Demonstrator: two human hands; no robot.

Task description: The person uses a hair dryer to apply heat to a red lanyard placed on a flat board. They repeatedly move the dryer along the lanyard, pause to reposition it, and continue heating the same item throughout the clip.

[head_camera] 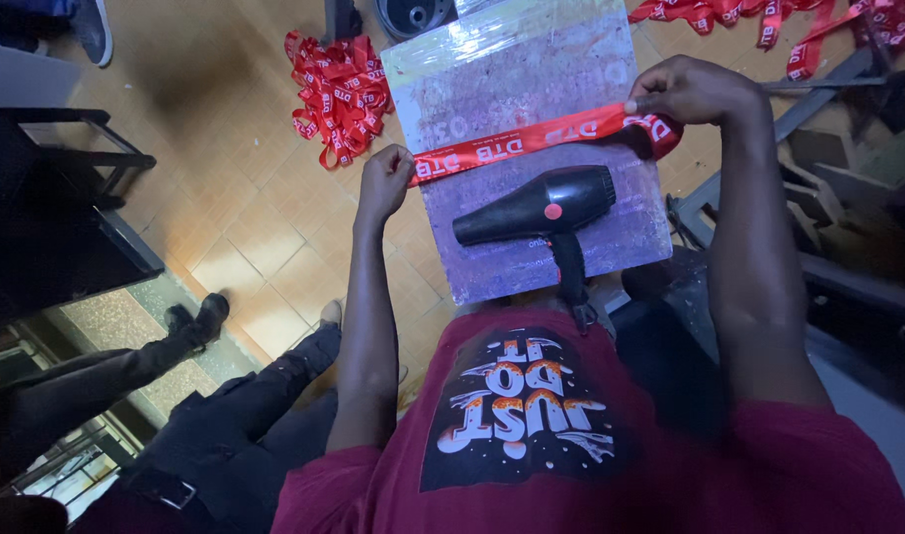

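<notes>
- Tan floor tiles [255, 227] lie under a shiny flat board [532, 89] resting on the person's lap.
- One red ribbon [522, 143] is stretched flat across the board; the left hand [385, 180] is closed on one end, and the right hand [690, 94] pinches the other.
- A black hair dryer [542, 210] lies unused just below the ribbon.
- Many loose ribbons [339, 89] wait in heaps on the floor, so much looks left.
- Fingertips are hidden, and the far heap is cut off.

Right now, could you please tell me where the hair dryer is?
In the head view, the black hair dryer lies on the board, just below the red ribbon stretched between the left hand and right hand.
</notes>
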